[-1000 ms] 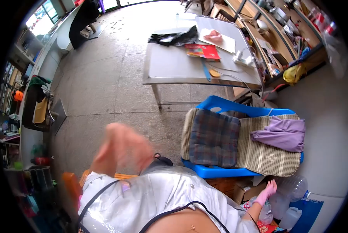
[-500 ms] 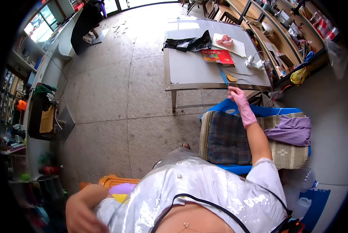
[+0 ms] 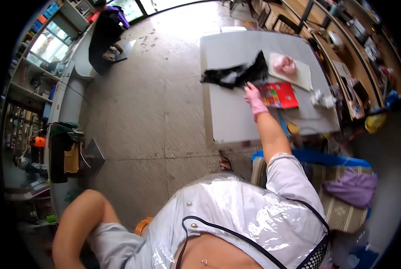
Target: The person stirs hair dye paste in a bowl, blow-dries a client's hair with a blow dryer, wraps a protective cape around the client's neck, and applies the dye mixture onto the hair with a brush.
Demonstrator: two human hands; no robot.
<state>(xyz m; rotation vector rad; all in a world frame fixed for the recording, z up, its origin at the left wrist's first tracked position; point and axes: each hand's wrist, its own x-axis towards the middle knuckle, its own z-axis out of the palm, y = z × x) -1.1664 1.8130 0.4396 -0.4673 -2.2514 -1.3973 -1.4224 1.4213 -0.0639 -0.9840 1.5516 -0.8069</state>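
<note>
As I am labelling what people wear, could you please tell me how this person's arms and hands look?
The right hand wears a pink glove that ends around the wrist. The right arm comes out of a short white sleeve. The left arm has a similar short sleeve; the left hand is out of view.

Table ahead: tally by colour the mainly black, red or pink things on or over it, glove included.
Black: 1, the crumpled plastic
Red: 1, the packet
Pink: 2, the bundle and the glove on the right hand
Total: 4
</note>
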